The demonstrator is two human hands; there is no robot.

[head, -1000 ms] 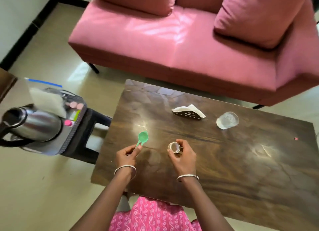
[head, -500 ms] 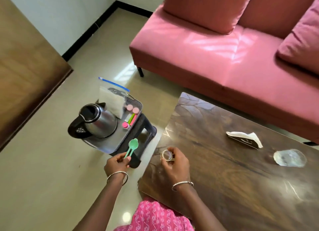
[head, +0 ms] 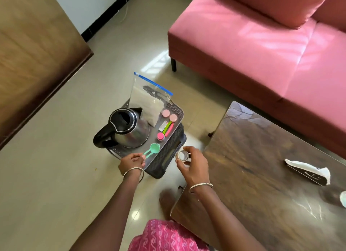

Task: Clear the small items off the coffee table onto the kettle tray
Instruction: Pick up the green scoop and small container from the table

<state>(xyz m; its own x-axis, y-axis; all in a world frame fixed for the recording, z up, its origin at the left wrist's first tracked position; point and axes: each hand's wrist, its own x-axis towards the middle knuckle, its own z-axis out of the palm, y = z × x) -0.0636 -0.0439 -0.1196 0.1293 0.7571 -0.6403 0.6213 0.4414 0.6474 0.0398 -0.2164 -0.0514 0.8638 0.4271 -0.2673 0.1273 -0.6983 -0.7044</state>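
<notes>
My left hand (head: 132,161) pinches the handle of a small green spoon (head: 153,150), whose bowl hangs over the near corner of the grey kettle tray (head: 177,112). A steel kettle (head: 127,130) with a black handle stands on that tray, beside a zip bag (head: 148,100) and several small pink lids and sticks (head: 166,128). My right hand (head: 193,164) holds a small roll of clear tape (head: 183,155) between the tray and the dark wooden coffee table (head: 262,175). On the table lie a napkin holder (head: 307,173) and a clear item (head: 343,199) at the right edge.
The tray rests on a low black stool (head: 168,157) on the tiled floor. A pink sofa (head: 252,44) runs behind the coffee table. A brown wooden panel (head: 33,44) fills the left. My pink clothing (head: 164,235) shows at the bottom.
My view swung left from the table to the tray. Both hands moved off the table with the spoon and the tape; the spoon now hangs over the tray's corner.
</notes>
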